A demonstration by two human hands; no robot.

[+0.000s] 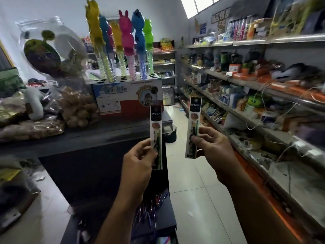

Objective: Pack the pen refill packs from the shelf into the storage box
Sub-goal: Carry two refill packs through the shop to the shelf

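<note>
While upright and apart, left refill pack [156,127] in left hand [139,161] pinch, right refill pack [193,124] in right hand [213,147] pinch.

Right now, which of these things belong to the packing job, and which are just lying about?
Job: long black-topped refill pack held by left hand; matching pack held by right hand.
Lying about: colourful animal-topped bubble wands; clear bag of brown nuts.

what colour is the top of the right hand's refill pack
Black with pale lettering, on the refill pack, head view.
</note>
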